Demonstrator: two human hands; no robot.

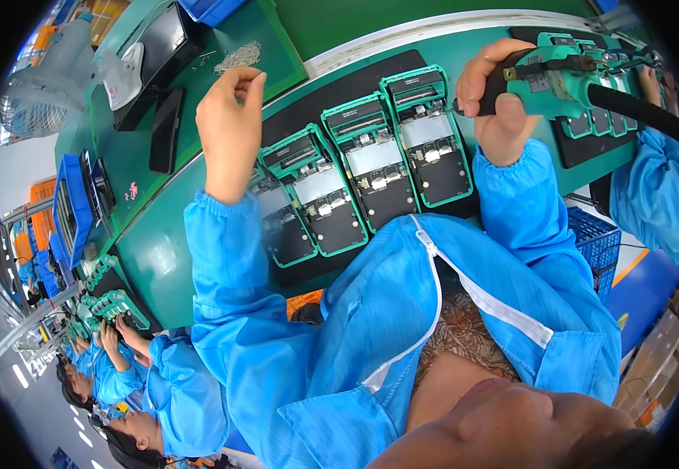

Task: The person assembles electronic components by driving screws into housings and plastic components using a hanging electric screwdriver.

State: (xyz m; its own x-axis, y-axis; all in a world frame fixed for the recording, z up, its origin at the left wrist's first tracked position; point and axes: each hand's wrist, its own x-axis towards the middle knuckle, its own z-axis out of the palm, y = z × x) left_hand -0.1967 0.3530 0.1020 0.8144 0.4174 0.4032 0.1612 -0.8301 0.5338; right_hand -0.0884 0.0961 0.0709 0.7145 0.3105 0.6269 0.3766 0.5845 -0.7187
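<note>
My left hand (230, 129) is raised over the bench, thumb and fingertips pinched together; anything between them is too small to make out. Below it lies a row of several green-framed device housings (378, 168), open, with black panels, pale plates and small metal parts inside. They rest on a black mat (292, 109). At the right, my right hand (496, 102) is wrapped round a green-and-black power screwdriver (550, 74), held up beside the rightmost housing. Its tip is hard to make out.
Beyond my left hand is a heap of small screws (239, 57). A dark flat device (167, 129), a fan (54, 78) and blue trays (72, 207) stand to the left. A blue basket (592, 242) sits at my right. Co-workers in blue (187, 383) work on both sides.
</note>
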